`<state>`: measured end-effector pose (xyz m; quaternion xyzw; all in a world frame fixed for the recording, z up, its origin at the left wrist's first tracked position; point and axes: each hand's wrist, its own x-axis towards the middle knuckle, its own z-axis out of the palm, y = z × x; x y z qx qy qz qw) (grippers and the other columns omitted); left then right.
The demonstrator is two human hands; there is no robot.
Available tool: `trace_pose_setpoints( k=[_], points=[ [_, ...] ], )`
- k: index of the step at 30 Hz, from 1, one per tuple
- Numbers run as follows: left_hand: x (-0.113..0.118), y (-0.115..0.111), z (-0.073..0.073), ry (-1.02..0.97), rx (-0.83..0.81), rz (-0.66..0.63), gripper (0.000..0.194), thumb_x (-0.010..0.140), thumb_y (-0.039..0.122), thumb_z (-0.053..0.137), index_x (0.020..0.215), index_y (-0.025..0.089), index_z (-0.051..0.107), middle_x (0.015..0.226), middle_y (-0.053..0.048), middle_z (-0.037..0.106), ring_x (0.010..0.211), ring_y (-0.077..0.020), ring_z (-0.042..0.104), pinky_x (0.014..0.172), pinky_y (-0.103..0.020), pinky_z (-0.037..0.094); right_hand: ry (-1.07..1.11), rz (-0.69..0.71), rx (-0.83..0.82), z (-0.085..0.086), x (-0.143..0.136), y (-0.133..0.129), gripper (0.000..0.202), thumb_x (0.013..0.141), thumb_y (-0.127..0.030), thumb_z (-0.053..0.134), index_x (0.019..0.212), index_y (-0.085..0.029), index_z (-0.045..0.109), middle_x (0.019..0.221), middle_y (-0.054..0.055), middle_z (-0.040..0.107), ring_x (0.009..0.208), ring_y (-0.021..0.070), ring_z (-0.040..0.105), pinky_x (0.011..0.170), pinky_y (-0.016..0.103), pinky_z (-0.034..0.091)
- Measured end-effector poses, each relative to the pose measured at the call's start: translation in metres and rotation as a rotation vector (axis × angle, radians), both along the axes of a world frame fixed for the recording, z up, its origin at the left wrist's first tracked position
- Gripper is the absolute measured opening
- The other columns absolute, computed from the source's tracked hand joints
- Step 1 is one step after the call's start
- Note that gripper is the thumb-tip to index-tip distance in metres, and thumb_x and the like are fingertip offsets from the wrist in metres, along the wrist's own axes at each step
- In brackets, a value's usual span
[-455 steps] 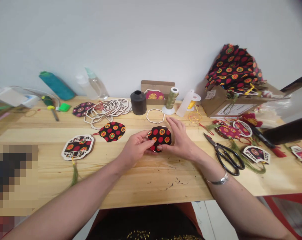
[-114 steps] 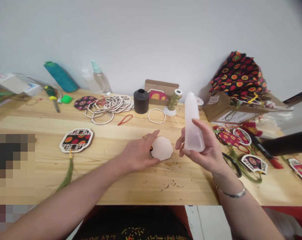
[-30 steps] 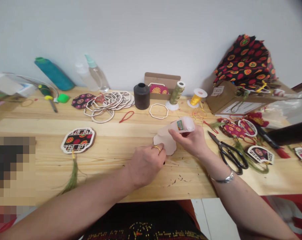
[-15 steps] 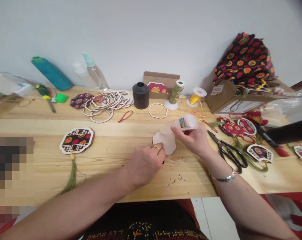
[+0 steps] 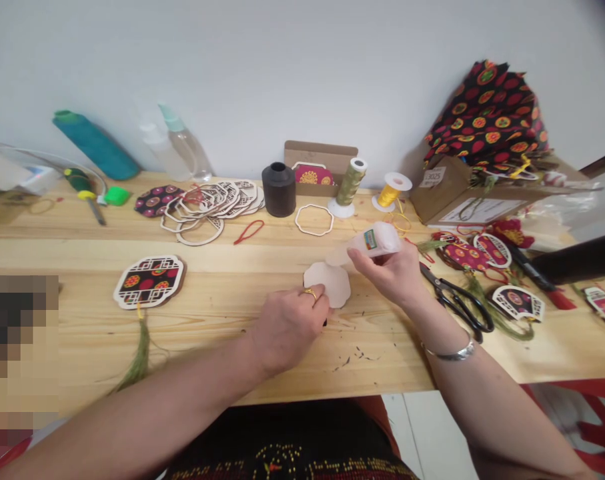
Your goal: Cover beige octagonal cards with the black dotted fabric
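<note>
A pale scalloped piece (image 5: 332,283) lies near the middle of the wooden table, its lower left edge pinched by my left hand (image 5: 295,323), which wears a gold ring. Something small and dark shows under those fingers. My right hand (image 5: 395,270) is closed round a whitish translucent bottle (image 5: 382,241) with a small label. The bottle is tilted, its narrow end pointing left over the piece's upper right edge. A thin white frame (image 5: 315,220) lies behind the piece. Off to the left rests a patterned ornament (image 5: 151,281) with a green tassel (image 5: 141,350).
Black scissors (image 5: 459,303) lie right of my right hand, near finished ornaments (image 5: 517,303). Behind stand a black cone (image 5: 279,191), thread spools (image 5: 352,187) and a cardboard box (image 5: 435,193) with patterned fabric. Stacked frames (image 5: 222,203) and a red loop (image 5: 249,231) are at the back left.
My right hand has drawn the bottle slightly right and up, uncovering more of the pale piece's top edge. My left hand keeps its pinch. The whole view has shifted slightly.
</note>
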<state>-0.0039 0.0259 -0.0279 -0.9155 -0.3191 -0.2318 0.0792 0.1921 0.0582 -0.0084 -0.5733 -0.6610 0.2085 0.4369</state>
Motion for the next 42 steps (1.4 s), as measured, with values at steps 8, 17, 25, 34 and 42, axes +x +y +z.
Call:
trace_pose_setpoints(
  k=[8,17,25,34,42],
  points=[
    [0.0,0.0,0.0,-0.021,0.002,0.007,0.02,0.089,0.021,0.053,0.077,0.013,0.066,0.075,-0.006,0.072,0.055,-0.0172,0.064,0.044,-0.028,0.046,-0.019,-0.007,0.026,0.007,0.003,0.0,0.034,0.074,-0.033,0.064,0.055,-0.021,0.039,0.052,-0.006,0.037,0.047,0.0072,0.033,0.042,0.023,0.027],
    [0.0,0.001,-0.002,-0.028,-0.01,0.0,0.018,0.089,0.019,0.052,0.083,0.011,0.067,0.076,-0.006,0.073,0.057,-0.0182,0.065,0.043,-0.03,0.047,-0.057,-0.003,0.01,0.011,0.008,-0.001,0.03,0.074,-0.03,0.063,0.057,-0.02,0.041,0.053,-0.005,0.039,0.048,0.0073,0.035,0.043,0.022,0.028],
    [0.0,0.0,-0.001,-0.038,0.002,0.001,0.016,0.088,0.018,0.054,0.084,0.012,0.067,0.077,-0.006,0.073,0.058,-0.0177,0.065,0.044,-0.03,0.047,-0.06,-0.005,-0.009,0.013,0.011,-0.001,0.027,0.073,-0.029,0.063,0.058,-0.02,0.042,0.054,-0.005,0.042,0.048,0.0083,0.037,0.044,0.023,0.03],
    [0.0,0.003,-0.002,-0.031,0.023,0.028,0.011,0.084,0.018,0.059,0.078,0.013,0.067,0.077,-0.004,0.075,0.055,-0.0171,0.065,0.043,-0.03,0.046,-0.054,0.034,0.005,0.015,0.013,-0.002,0.02,0.074,-0.026,0.063,0.063,-0.02,0.048,0.058,-0.004,0.046,0.052,0.0093,0.042,0.047,0.023,0.035],
    [0.0,0.005,-0.003,-0.052,0.025,0.036,0.01,0.083,0.017,0.059,0.08,0.013,0.068,0.079,-0.004,0.075,0.057,-0.0176,0.066,0.044,-0.03,0.047,-0.077,0.049,-0.009,0.014,0.014,-0.004,0.017,0.076,-0.028,0.061,0.066,-0.019,0.051,0.059,-0.003,0.049,0.052,0.0106,0.045,0.049,0.024,0.037]
  ],
)
